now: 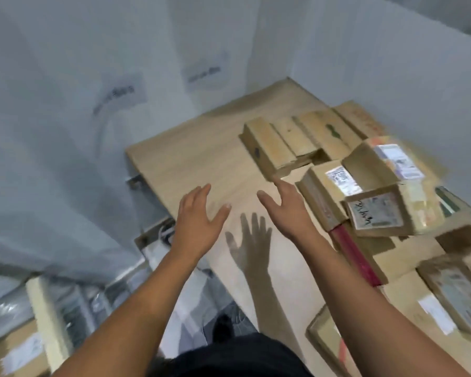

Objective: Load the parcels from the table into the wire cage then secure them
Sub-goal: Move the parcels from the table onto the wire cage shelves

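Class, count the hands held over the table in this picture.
2. The left hand hovers above the table's left edge; the right hand is next to the parcels.

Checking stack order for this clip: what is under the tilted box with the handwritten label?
The tilted box rests on a flat red-edged parcel, beside a printed-label box. How far that parcel runs beneath is covered.
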The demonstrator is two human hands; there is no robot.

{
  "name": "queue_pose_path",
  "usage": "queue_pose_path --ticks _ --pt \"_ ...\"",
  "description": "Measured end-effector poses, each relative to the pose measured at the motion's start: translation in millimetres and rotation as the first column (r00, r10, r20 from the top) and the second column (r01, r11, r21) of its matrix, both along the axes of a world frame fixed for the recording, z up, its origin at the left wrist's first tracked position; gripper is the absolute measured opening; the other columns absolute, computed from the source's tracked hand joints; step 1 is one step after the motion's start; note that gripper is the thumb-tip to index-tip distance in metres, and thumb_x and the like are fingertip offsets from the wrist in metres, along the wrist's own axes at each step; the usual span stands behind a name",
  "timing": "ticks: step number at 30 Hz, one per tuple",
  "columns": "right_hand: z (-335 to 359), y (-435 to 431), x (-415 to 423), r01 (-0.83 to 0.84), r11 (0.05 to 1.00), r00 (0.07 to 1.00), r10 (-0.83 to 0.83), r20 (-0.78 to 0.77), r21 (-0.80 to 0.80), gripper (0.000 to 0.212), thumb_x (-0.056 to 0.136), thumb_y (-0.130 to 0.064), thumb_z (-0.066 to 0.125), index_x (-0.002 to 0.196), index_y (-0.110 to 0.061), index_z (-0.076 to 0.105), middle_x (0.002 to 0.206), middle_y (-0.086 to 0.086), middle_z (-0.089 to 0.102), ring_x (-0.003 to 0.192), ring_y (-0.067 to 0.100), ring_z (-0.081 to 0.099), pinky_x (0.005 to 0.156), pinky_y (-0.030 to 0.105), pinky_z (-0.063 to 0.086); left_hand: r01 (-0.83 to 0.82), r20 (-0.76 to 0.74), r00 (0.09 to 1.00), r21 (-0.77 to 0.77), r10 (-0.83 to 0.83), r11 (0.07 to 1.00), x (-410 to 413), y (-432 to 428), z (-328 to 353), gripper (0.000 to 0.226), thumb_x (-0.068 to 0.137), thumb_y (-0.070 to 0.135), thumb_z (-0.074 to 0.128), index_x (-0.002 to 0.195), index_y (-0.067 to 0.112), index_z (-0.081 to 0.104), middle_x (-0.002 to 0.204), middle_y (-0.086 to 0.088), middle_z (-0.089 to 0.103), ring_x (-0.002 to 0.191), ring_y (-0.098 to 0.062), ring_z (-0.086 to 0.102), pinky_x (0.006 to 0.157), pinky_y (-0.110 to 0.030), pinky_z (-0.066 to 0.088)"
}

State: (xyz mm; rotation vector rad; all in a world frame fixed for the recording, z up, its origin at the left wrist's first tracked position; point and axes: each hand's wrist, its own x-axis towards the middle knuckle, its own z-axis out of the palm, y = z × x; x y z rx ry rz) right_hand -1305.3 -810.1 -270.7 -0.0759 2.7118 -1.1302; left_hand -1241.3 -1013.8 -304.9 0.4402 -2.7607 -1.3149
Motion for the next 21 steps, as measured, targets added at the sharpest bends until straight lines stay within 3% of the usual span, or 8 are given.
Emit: queue_pose_path --ticks 4,8,14,18,21 --pt "-1 35 -36 0.088 0.995 0.996 -0.088 0.005 -0.041 0.070 0.099 -0.057 0.055 0.159 -0.027 0.035 0.164 0.005 0.035 0.153 0.023 0.027 0.122 0.040 0.024 0.072 0.036 0.997 -0.002 -0.072 0.997 -57 36 4 0.070 0.101 0.056 0.053 0.159 0.022 0.035 0.165 -0.006 0.032 0.153 -0.023 0.027 0.124 -0.042 0.027" --pt "-6 46 -78 0.167 0.984 0.985 -0.164 0.048 -0.066 0.071 0.099 -0.057 0.054 0.161 -0.030 0.032 0.165 0.005 0.032 0.151 0.026 0.034 0.121 0.052 0.033 0.088 0.078 0.993 0.057 -0.092 0.995 -119 56 -4 0.067 0.102 0.054 0.053 0.159 0.026 0.034 0.166 -0.004 0.029 0.151 -0.023 0.031 0.117 -0.033 0.028" --pt "-31 47 -137 0.243 0.969 0.967 -0.245 0.065 0.049 0.070 0.100 -0.055 0.053 0.160 -0.024 0.033 0.161 0.005 0.039 0.147 0.025 0.035 0.121 0.047 0.032 0.010 0.141 0.989 0.194 -0.038 0.981 -233 81 -49 0.072 0.099 0.057 0.054 0.161 0.034 0.025 0.168 -0.005 0.022 0.150 -0.034 0.035 0.119 -0.051 0.037" --pt "-50 44 -178 0.299 0.942 0.948 -0.311 0.062 0.152 0.068 0.100 -0.057 0.052 0.157 -0.023 0.038 0.159 0.005 0.041 0.145 0.025 0.039 0.119 0.048 0.035 0.092 0.214 0.968 0.184 -0.131 0.979 -296 103 -94 0.074 0.097 0.068 0.045 0.160 0.050 0.012 0.170 -0.013 0.014 0.155 -0.038 0.017 0.122 -0.050 0.026" --pt "-63 35 -212 0.298 0.931 0.949 -0.313 0.044 0.212 0.067 0.100 -0.055 0.052 0.157 -0.022 0.039 0.163 0.007 0.037 0.150 0.025 0.030 0.123 0.046 0.028 0.156 0.224 0.956 0.159 -0.190 0.975 -312 104 -125 0.075 0.096 0.071 0.042 0.159 0.053 0.006 0.166 -0.015 0.019 0.155 -0.034 0.016 0.124 -0.053 0.026"
